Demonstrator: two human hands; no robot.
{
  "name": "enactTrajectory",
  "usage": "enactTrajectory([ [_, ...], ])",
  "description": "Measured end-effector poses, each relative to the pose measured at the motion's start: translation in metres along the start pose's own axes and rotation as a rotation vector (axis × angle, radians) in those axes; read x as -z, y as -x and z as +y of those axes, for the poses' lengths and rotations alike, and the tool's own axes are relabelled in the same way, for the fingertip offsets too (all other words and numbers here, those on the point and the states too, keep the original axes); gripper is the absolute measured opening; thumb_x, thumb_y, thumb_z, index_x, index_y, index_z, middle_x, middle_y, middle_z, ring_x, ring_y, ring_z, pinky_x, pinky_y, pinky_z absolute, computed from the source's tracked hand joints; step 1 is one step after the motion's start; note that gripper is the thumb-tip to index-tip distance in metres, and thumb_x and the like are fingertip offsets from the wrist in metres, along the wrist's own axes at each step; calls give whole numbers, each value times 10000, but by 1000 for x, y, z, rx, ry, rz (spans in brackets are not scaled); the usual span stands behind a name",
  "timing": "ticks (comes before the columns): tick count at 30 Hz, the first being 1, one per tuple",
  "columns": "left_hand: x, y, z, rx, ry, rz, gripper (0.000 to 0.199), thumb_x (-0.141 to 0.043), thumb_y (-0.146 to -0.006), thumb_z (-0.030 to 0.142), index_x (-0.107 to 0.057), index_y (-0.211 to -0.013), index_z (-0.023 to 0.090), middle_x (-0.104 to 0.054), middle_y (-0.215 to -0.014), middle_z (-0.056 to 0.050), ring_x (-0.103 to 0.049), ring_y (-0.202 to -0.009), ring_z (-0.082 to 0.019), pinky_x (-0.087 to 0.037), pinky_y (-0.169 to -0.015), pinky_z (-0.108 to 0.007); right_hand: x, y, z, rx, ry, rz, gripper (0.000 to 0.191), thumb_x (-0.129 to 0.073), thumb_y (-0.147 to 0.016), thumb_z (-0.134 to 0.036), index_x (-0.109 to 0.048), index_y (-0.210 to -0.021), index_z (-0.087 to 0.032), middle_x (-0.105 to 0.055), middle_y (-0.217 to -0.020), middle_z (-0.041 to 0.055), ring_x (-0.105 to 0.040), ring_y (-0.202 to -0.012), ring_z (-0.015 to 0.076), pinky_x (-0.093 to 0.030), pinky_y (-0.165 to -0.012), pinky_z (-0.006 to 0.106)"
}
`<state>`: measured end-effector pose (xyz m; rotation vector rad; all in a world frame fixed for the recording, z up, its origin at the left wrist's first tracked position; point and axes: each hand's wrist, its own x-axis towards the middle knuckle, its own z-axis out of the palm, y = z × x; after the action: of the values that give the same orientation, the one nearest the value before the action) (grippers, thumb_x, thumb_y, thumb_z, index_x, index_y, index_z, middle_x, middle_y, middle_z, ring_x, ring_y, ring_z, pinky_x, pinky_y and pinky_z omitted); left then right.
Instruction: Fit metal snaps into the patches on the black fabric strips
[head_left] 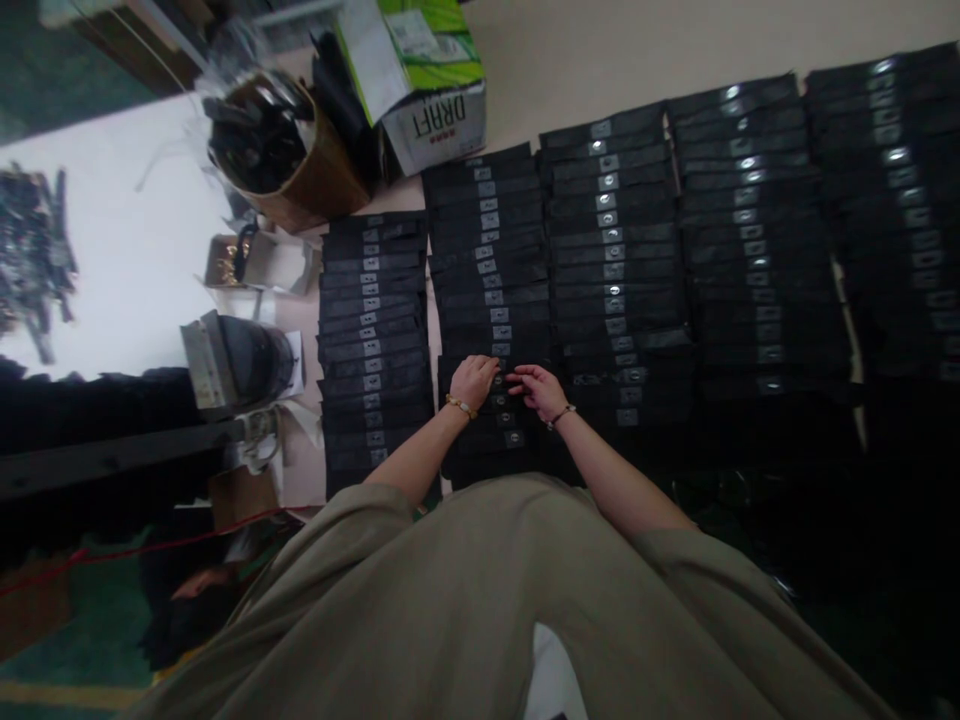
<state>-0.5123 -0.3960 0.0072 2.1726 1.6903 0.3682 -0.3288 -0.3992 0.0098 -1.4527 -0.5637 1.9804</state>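
Our olive-green sweatshirt fills the bottom of the view. Our left hand, wearing a beaded bracelet, lies on overlapping matte-black strips with small silver tags, its fingers pressed together. Just beside it, our right hand curls slightly spread fingers onto the same column; we cannot tell whether they pinch anything. More columns stretch across a beige surface toward a round brown cardboard tub of black pieces and a white cardboard box printed DRAFT.
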Motion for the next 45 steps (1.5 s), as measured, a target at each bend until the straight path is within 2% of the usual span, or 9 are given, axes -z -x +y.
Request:
enactTrajectory([
  [6, 1, 1, 0, 12, 14, 1, 280, -504, -997, 323, -702, -1134, 180, -726, -1091, -100, -631, -1008, -221, -463, -932, -353, 0, -1, 0, -12, -19, 2, 190, -593, -812, -226, -550, -995, -200, -749, -980, 70, -698, -638, 116, -212, -361, 131],
  [11, 6, -6, 6, 58, 63, 60, 252, -528, -988, 300, -703, -1128, 186, -721, -1095, -105, -638, -1033, -218, -490, -951, -360, 0, 0, -1, -19, -21, 6, 217, -634, -789, -264, -557, -982, -202, -744, -953, 60, -665, -595, 106, -202, -363, 140],
  [14, 13, -12, 16, 52, 126, 65, 231, -542, -981, 279, -701, -1124, 190, -723, -1103, -97, -636, -1059, -214, -495, -974, -359, 0, 2, -3, 8, -30, 0, 259, -689, -750, -340, -606, -945, -191, -680, -749, -2, -527, -459, 65, -184, -358, 154],
  [17, 17, -11, 29, -1, 205, 34, 215, -567, -969, 272, -702, -1117, 191, -730, -1095, -85, -636, -1060, -202, -499, -980, -348, 1, 4, -2, 40, -63, -25, 358, -764, -677, -470, -637, -850, -182, -482, -527, -82, -342, -380, 38, -172, -362, 173],
  [19, 16, -7, 34, -21, 257, 13, 197, -579, -964, 262, -707, -1100, 200, -736, -1080, -75, -639, -1056, -194, -502, -987, -352, 2, 5, -2, 47, -69, -46, 405, -804, -621, -519, -617, -762, -189, -391, -472, -104, -288, -375, 35, -172, -368, 186],
  [27, 3, 8, 35, 68, 546, 12, 176, -595, -948, 224, -714, -1074, 196, -751, -1055, -51, -694, -969, -149, -554, -903, -295, 8, 7, -1, 36, -51, -114, 437, -847, -572, -516, -637, -761, -182, -366, -467, -107, -270, -404, 36, -169, -401, 190],
  [31, 0, 7, 33, 98, 625, 14, 181, -631, -926, 236, -727, -1067, 177, -763, -1042, -64, -710, -953, -156, -565, -890, -289, 6, 7, -1, 40, -51, -89, 421, -850, -551, -488, -629, -738, -183, -365, -464, -106, -267, -407, 36, -168, -408, 193],
  [36, 1, 5, 30, 64, 594, -15, 175, -636, -923, 234, -733, -1064, 198, -767, -1040, -54, -714, -974, -161, -566, -913, -303, 5, 9, -2, 39, -59, -73, 374, -818, -584, -468, -626, -733, -184, -359, -462, -103, -260, -404, 40, -160, -409, 199],
  [45, 15, 4, 24, -92, 434, -71, 173, -620, -936, 226, -723, -1075, 213, -759, -1039, -36, -698, -1006, -154, -550, -942, -294, 3, 9, -2, 49, -10, -69, 308, -790, -594, -420, -641, -718, -181, -379, -447, -94, -275, -395, 47, -170, -401, 205],
])
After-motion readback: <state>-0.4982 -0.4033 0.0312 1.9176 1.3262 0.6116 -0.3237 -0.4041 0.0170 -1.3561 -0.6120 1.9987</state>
